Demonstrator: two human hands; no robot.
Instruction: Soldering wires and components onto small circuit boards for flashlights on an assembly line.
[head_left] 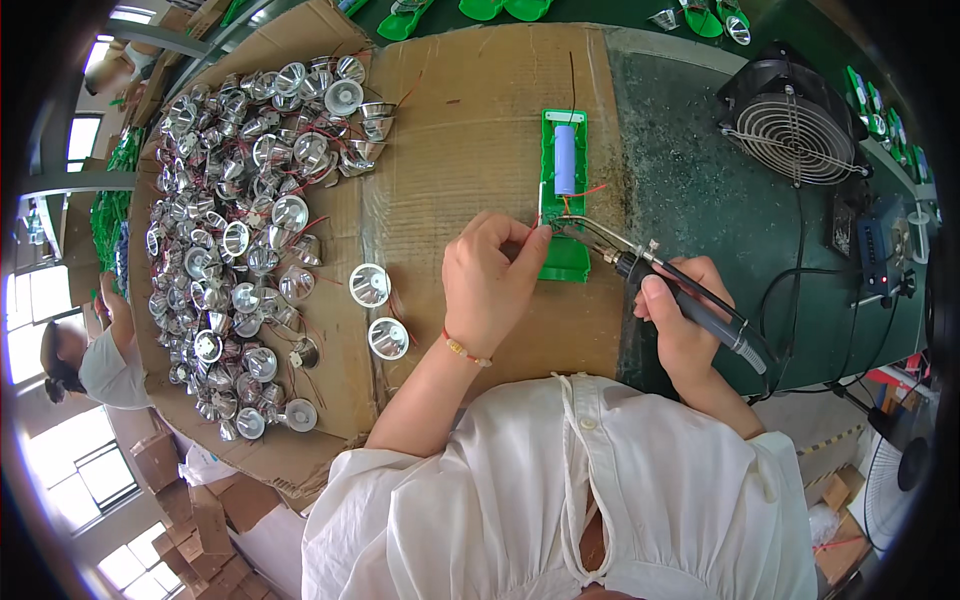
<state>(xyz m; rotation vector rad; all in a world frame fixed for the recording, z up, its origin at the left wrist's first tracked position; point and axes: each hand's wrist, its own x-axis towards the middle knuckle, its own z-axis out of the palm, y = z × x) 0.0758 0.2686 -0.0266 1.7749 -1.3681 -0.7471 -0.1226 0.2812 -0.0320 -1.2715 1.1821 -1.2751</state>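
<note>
A green plastic housing (566,255) with a pale blue cylindrical battery (565,160) lies on the cardboard sheet (460,130). My left hand (490,285) pinches a thin red wire (520,228) at the housing's left edge. My right hand (685,320) grips a black soldering iron (690,300), whose metal tip (570,230) meets the housing beside my left fingertips. Another red wire (590,190) curls off the battery.
A big heap of silver reflector cups (240,220) with red leads covers the cardboard's left; two single cups (370,285) lie near my left wrist. A black fan (790,120) and a soldering station (885,255) stand on the green bench at right. Another person (95,360) sits far left.
</note>
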